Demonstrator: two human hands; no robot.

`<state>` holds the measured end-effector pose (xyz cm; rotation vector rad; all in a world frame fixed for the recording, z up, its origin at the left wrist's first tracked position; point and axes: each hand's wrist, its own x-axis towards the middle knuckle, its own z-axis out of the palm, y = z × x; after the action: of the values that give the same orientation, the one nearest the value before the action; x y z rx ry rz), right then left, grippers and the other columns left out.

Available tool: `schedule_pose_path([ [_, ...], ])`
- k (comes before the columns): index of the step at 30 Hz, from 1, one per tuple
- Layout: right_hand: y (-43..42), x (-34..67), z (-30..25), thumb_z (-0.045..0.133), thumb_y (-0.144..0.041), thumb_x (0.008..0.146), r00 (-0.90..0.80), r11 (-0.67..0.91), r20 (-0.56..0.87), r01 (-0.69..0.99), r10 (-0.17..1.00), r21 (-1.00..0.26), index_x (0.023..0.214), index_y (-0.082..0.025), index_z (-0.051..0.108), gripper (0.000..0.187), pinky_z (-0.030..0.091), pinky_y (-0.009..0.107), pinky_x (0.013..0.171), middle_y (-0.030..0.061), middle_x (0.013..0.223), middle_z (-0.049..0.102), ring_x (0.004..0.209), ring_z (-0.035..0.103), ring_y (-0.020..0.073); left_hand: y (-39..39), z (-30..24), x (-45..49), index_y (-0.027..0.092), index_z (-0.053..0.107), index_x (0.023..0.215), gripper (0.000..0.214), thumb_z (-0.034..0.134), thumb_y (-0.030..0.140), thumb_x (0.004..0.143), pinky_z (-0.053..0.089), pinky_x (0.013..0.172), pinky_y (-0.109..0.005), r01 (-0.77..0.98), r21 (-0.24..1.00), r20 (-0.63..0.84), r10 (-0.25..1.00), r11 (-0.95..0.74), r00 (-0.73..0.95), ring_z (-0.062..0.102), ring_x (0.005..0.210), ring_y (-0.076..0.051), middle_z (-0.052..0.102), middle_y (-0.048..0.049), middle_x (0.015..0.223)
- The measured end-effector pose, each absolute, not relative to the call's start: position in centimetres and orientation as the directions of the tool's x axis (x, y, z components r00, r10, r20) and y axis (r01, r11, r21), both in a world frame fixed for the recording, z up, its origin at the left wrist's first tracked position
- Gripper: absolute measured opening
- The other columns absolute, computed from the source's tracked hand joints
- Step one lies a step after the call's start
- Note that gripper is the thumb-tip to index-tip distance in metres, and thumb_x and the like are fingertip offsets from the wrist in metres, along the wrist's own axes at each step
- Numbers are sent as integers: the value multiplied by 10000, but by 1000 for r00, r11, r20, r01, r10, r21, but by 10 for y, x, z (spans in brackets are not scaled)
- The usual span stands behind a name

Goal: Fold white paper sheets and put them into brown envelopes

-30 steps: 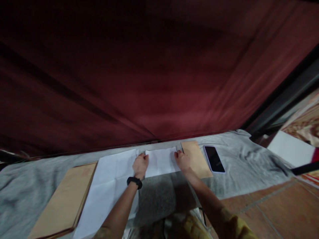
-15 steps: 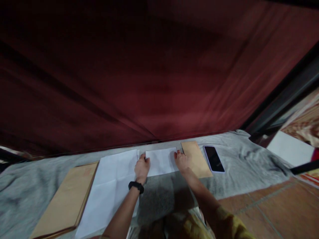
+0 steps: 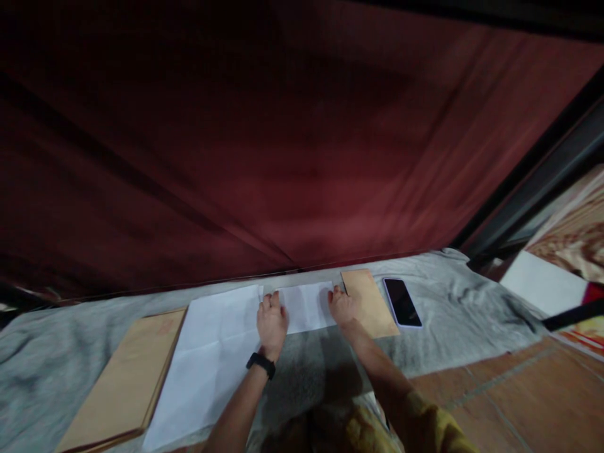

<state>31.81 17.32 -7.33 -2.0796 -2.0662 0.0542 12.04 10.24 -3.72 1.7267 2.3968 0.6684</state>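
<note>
Reaches both arms forward over a grey cloth [image 3: 453, 311], with the left hand [image 3: 272, 322] and right hand [image 3: 342, 306] at opposite ends of a folded white paper [image 3: 306, 308] lying on the cloth. Rests the left hand palm down at the left end, fingers close together and slightly bent, between the folded white paper and a large white sheet [image 3: 207, 365]. Sets the right hand at the right end, fingers curled, near the left edge of a brown envelope [image 3: 372, 308]. Cannot tell whether pinching the paper or only pressing on it with either hand. Wears a dark wristband [image 3: 261, 365] on the left wrist. Has a stack of brown envelopes [image 3: 125, 377] left of the large white sheet, and a phone [image 3: 403, 303] just right of the single envelope. Faces a dark red curtain [image 3: 306, 182], with tiled floor [image 3: 519, 396] at lower right.
</note>
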Motion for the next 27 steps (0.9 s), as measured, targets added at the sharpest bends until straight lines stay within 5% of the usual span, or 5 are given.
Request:
schedule_pose_path([
  [4,171,319,-68,358,-225,1018,22,10,178,984,984,-178,1352,-36,564,435,544,387,742,245,1078,728,921,725,299,84,-58,145,179,521,1448,476,455,260,984,362,1179,-496,961,254,329,944,-109,20,377,1479,-315,441,-134,1583],
  [7,163,310,-62,374,-249,1018,-24,71,243,980,970,-186,1342,-77,588,424,527,410,863,235,1208,687,1081,661,306,74,-80,157,224,511,1469,475,422,302,1009,342,1184,-543,977,169,296,952,-131,77,345,1501,-320,421,-111,1606],
  [14,127,258,-85,361,-357,1069,-395,526,385,779,834,-342,1422,-184,578,449,389,432,1146,107,1502,548,1401,470,243,70,-101,154,189,473,1507,581,428,176,928,290,1223,-527,987,63,260,957,-151,129,350,1503,-288,474,-122,1568],
  [21,124,277,-108,353,-373,1077,-368,461,351,856,861,-233,1511,-198,484,486,318,454,1191,109,1574,458,1458,412,246,67,-104,153,68,441,1509,556,336,218,984,318,1218,-498,997,74,272,962,-31,9,341,1507,-280,432,-180,1581],
  [27,126,310,-112,418,-417,1060,-286,379,430,913,856,-149,1546,-142,421,559,326,488,1168,192,1574,431,1431,444,311,44,-105,144,15,406,1514,612,345,346,1003,361,1188,-509,972,209,361,915,106,-177,376,1486,-319,435,-239,1561],
])
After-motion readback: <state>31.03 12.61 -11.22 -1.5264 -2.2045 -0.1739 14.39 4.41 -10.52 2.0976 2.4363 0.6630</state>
